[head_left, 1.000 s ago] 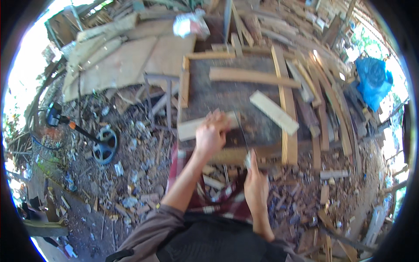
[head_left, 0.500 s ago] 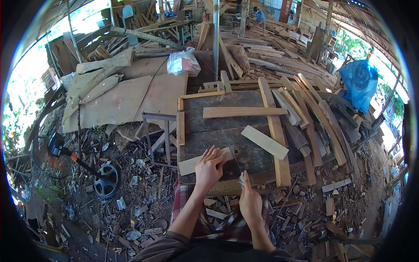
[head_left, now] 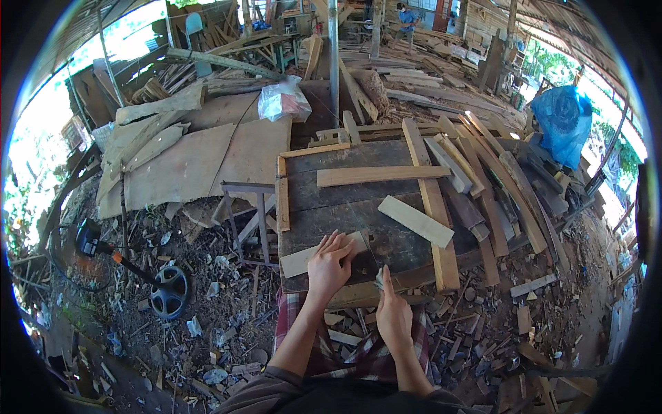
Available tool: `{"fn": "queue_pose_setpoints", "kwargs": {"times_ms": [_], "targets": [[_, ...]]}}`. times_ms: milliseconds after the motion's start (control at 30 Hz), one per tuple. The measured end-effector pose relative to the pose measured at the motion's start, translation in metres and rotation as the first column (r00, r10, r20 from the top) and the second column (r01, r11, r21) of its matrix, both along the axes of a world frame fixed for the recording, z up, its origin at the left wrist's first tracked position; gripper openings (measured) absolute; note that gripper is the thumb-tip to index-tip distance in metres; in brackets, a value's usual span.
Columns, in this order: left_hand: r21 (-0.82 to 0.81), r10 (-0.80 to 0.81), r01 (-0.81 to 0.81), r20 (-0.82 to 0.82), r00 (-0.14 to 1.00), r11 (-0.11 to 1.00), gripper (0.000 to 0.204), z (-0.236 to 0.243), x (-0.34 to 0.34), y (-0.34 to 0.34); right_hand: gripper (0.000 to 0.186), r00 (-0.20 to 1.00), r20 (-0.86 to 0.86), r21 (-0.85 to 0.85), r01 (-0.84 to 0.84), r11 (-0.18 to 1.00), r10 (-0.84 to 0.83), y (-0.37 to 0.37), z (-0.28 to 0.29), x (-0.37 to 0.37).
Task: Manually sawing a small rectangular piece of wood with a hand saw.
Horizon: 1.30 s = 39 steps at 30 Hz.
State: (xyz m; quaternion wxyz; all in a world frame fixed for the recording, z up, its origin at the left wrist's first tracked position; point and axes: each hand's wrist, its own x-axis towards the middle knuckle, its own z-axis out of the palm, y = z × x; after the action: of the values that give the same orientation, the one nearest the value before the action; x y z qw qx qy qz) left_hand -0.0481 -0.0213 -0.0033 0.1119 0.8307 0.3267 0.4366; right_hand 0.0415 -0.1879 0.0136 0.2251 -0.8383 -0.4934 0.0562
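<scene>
A short pale wooden board (head_left: 298, 263) lies slantwise near the front edge of the dark worktable (head_left: 324, 214). My left hand (head_left: 329, 268) presses it down, fingers over its top and closed round its right part. My right hand (head_left: 394, 312) is closed round the handle of what looks like a thin-bladed handsaw (head_left: 378, 276), index finger laid along it. The blade runs forward to the board's right end; its fine detail is too small to make out. Further right, a second pale board (head_left: 416, 221) rests with one end on a long plank (head_left: 434, 207).
A wooden strip (head_left: 379, 176) lies across the table's far part, over the long plank. Several timbers (head_left: 510, 193) are heaped on the right. Left stand a metal frame (head_left: 241, 221) and a wheeled tool (head_left: 169, 293). Scraps litter the ground. A person (head_left: 407, 24) stands far back.
The whole view has shifted slightly. My left hand stays on the board, and my right hand with the handsaw has hardly moved. The person at the back has straightened up.
</scene>
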Motion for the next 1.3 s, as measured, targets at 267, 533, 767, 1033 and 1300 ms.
{"fn": "queue_pose_setpoints", "kwargs": {"times_ms": [267, 533, 767, 1033, 1300], "targets": [[0.019, -0.019, 0.019, -0.003, 1.0, 1.0, 0.022, 0.002, 0.0, -0.001, 0.064, 0.998, -0.049, -0.047, -0.044, 0.998, 0.041, -0.063, 0.011, -0.002], [-0.014, -0.098, 0.098, -0.024, 0.995, 0.995, 0.023, 0.0, -0.002, -0.002, 0.058, 0.995, -0.099, -0.032, 0.014, 0.999, -0.017, -0.01, 0.001, -0.003], [-0.022, -0.157, 0.157, -0.046, 0.986, 0.987, 0.025, 0.0, -0.002, -0.005, 0.062, 0.996, -0.078, -0.026, -0.045, 0.999, 0.043, -0.034, -0.006, 0.003], [0.0, -0.13, 0.13, -0.068, 0.989, 0.991, 0.026, 0.007, 0.003, -0.012, 0.064, 0.992, -0.124, 0.034, 0.037, 0.999, -0.032, -0.028, -0.009, -0.013], [0.01, -0.096, 0.096, -0.049, 0.994, 0.995, 0.027, 0.005, 0.008, -0.011, 0.065, 0.986, -0.166, -0.042, 0.017, 0.999, -0.023, -0.061, 0.003, -0.012]]}}
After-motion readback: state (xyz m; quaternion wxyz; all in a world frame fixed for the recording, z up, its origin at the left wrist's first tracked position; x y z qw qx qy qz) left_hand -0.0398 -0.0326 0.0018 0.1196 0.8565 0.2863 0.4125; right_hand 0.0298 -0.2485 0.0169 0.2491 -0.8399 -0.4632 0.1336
